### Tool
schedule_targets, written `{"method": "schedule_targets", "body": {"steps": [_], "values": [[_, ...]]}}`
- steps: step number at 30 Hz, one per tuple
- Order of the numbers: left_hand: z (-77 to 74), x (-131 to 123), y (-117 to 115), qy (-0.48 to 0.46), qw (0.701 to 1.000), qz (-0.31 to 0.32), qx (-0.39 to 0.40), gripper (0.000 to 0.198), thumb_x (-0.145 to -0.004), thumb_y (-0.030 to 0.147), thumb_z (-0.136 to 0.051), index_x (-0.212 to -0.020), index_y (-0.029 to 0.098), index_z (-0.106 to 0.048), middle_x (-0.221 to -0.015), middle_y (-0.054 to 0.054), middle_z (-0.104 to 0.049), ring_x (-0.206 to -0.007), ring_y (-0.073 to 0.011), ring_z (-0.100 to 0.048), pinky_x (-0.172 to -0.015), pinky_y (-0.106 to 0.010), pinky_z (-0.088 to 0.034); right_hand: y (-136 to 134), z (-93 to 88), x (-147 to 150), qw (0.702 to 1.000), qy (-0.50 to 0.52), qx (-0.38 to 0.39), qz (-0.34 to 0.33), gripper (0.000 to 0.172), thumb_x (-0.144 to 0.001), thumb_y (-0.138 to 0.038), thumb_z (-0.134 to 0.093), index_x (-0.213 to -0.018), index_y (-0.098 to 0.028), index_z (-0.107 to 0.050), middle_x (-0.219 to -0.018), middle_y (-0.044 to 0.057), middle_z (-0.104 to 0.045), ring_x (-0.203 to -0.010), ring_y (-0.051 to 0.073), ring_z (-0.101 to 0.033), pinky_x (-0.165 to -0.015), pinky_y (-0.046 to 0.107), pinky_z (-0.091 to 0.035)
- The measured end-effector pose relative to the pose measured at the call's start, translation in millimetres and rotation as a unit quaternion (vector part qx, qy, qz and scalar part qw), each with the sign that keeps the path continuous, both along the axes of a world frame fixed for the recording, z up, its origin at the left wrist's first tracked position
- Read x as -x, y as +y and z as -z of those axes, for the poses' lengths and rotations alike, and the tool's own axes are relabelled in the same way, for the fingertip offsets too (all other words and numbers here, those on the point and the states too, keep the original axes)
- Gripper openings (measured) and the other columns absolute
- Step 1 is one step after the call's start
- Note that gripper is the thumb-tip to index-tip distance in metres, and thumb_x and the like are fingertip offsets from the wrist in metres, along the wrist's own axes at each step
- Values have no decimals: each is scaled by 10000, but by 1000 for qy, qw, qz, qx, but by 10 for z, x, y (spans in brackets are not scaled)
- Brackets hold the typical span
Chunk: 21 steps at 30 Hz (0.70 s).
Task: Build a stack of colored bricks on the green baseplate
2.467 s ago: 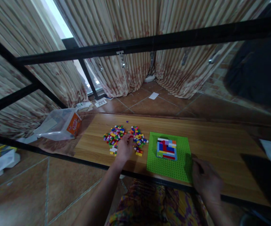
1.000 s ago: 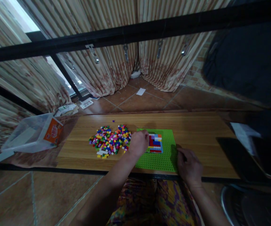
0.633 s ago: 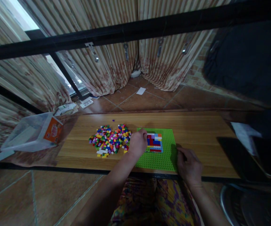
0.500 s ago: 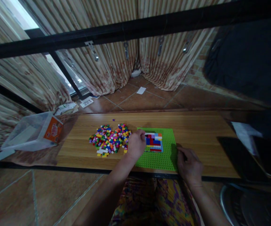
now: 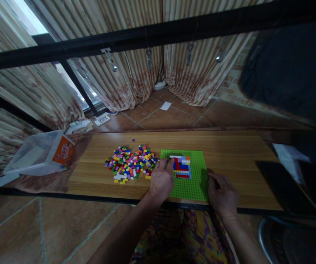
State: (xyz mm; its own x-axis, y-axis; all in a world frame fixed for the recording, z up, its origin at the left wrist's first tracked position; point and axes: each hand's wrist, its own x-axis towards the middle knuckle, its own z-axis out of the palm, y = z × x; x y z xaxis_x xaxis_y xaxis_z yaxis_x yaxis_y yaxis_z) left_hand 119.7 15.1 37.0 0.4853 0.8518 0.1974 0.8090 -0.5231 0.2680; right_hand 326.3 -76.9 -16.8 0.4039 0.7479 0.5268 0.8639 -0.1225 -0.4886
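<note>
A green studded baseplate (image 5: 185, 190) lies on the wooden table near its front edge. On the plate sits a low build of toy bricks (image 5: 182, 167) in red, blue, white, yellow and light blue, with an orange one at its far right corner. My left hand (image 5: 162, 179) is at the build's left side, its fingers bent down and closed. Whatever is under those fingertips is hidden. At the plate's right edge, my right hand (image 5: 223, 195) has its curled fingers and thumb closed on the rim.
Left of the plate is a heap of loose colourful bricks (image 5: 129, 165), with one small purple brick (image 5: 133, 140) behind it. A clear plastic box (image 5: 34, 154) with an orange label stands off the table's left end. A dark flat object (image 5: 276, 183) lies at the right.
My left hand has come slightly nearer to me, and its fingers now point down over the build's left side. My right hand stays at the plate's edge.
</note>
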Motion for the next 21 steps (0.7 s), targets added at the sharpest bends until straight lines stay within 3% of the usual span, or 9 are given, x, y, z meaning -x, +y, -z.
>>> {"method": "schedule_targets", "body": {"steps": [14, 21], "values": [[-90, -125, 2, 101, 994, 14, -31, 400, -882, 131, -420, -1268, 121, -522, -1090, -134, -606, -989, -231, -567, -837, -361, -494, -3, 10, -8, 1000, -8, 15, 1, 278, -901, -307, -469, -941, -167, -706, -926, 94, -712, -827, 207, -656, -738, 296, -499], [-61, -140, 11, 68, 998, 5, -13, 429, -869, 127, -423, -1292, 134, -495, -1128, -123, -611, -1003, -223, -576, -883, -357, -493, -1, 23, -31, 1000, -15, 19, 2, 303, -907, -334, -456, -940, -167, -707, -920, 92, -710, -807, 206, -657, -706, 291, -490]]}}
